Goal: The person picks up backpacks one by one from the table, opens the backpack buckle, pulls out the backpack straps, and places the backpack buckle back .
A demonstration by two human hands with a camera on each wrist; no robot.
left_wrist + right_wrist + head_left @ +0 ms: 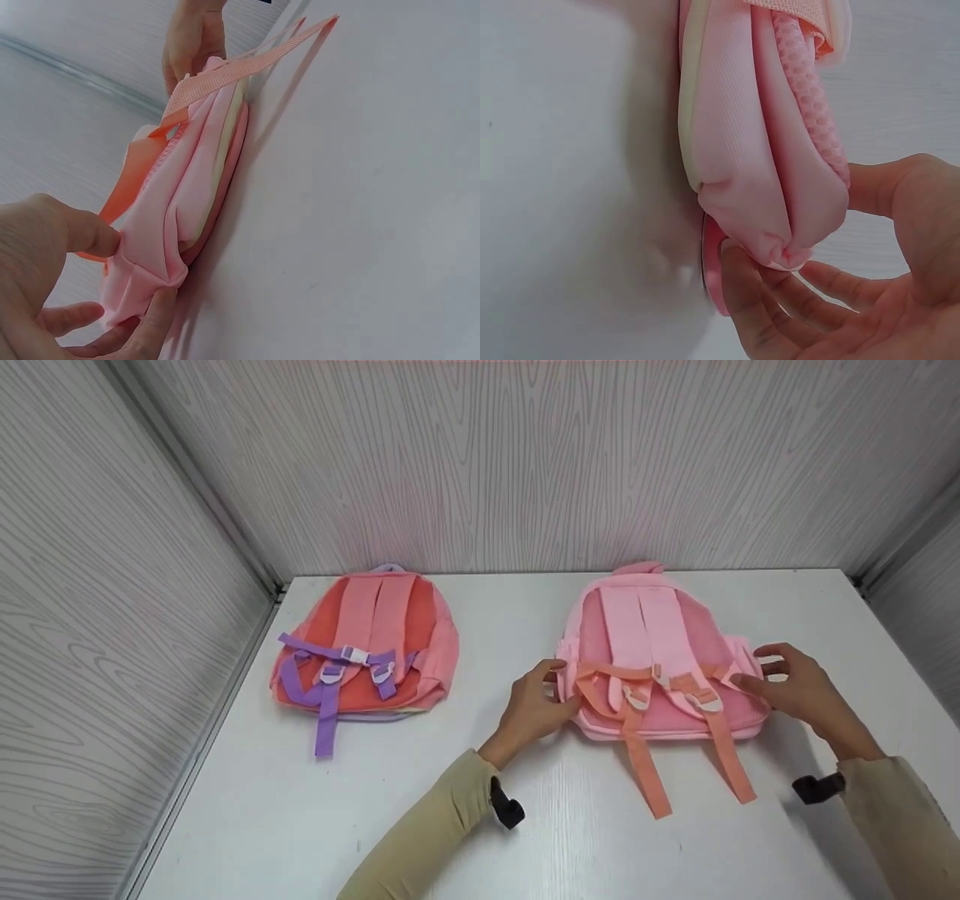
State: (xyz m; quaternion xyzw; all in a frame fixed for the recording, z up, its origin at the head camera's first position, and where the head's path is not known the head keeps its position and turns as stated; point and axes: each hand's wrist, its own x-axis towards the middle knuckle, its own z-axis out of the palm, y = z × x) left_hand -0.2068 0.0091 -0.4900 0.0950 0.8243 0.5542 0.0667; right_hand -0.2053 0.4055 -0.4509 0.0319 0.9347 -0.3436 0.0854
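A small pink backpack (652,652) lies on the white table, its straps facing up and its top loop toward the back wall. My left hand (534,706) grips its left side, thumb on top and fingers at the lower edge, as the left wrist view shows on the pink fabric (172,217). On the opposite side my right hand (806,690) holds the bag's side pocket between thumb and fingers. In the right wrist view the fingers curl under the pink corner (750,195). Two orange strap ends (646,776) trail toward me.
To the left lies a second backpack (431,660), coral and pink with purple straps (327,720), also straps up. Wood-grain panels enclose the table, with a back wall (480,465) behind both bags and a left side wall (90,622).
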